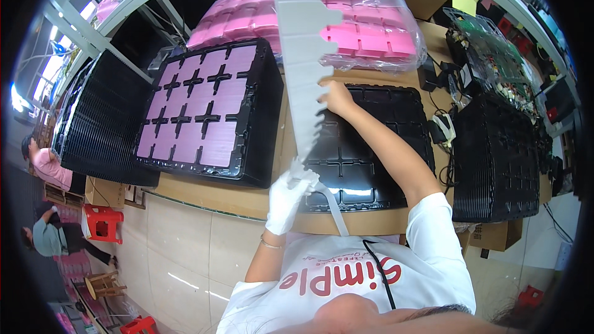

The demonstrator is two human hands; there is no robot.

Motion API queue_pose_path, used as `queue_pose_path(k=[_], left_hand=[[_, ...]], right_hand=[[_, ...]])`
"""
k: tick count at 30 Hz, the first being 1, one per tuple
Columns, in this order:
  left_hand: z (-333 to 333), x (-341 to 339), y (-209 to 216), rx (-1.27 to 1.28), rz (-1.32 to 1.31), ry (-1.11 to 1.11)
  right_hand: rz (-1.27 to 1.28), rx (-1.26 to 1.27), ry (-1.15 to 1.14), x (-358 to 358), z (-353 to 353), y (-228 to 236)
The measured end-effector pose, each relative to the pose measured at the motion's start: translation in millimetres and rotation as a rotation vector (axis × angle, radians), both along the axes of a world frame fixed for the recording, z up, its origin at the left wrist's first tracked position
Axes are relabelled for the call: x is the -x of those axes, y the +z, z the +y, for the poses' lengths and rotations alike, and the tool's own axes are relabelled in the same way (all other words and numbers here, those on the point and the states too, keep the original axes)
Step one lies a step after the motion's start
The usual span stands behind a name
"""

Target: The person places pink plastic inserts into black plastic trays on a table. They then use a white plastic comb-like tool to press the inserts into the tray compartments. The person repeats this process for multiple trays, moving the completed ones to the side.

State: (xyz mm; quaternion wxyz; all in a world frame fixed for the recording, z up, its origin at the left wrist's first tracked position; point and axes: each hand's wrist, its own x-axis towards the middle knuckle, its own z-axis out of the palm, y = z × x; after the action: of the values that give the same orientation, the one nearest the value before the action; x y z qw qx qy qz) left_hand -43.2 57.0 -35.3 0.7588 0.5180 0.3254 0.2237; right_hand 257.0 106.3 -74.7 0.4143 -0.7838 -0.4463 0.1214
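Observation:
A long, flat whitish strip with a notched right edge (303, 43) rises from near my body past the top of the view. My left hand (289, 196), in a white glove, is closed around its near end. From that hand a narrow pale tail (335, 210) curls down toward the table edge. My bare right hand (337, 98) pinches the strip's right edge farther up, its fingertips partly hidden. Beneath my right arm lies a black compartment tray (383, 179) with cross-shaped ridges.
Left of the strip stands a stack of black trays with pinkish-purple sheets (198, 105), beside another tall tray stack (102, 117). Bagged pink pieces (371, 28) sit at the back. More black trays (498, 161), cables and green circuit boards (495, 37) are at right. Two people are far left.

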Motion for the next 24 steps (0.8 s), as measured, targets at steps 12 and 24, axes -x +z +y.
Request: queue_pose_path(k=[12,24], left_hand=[[9.8,2.6,4.9,0.063,0.057,-0.077],[9.0,2.4,2.9,0.04,0.023,-0.109]], right_hand=[[-0.337,0.251,0.122,-1.6,15.5,17.3],[-0.318,0.207,0.086,-10.7,15.8,2.5]])
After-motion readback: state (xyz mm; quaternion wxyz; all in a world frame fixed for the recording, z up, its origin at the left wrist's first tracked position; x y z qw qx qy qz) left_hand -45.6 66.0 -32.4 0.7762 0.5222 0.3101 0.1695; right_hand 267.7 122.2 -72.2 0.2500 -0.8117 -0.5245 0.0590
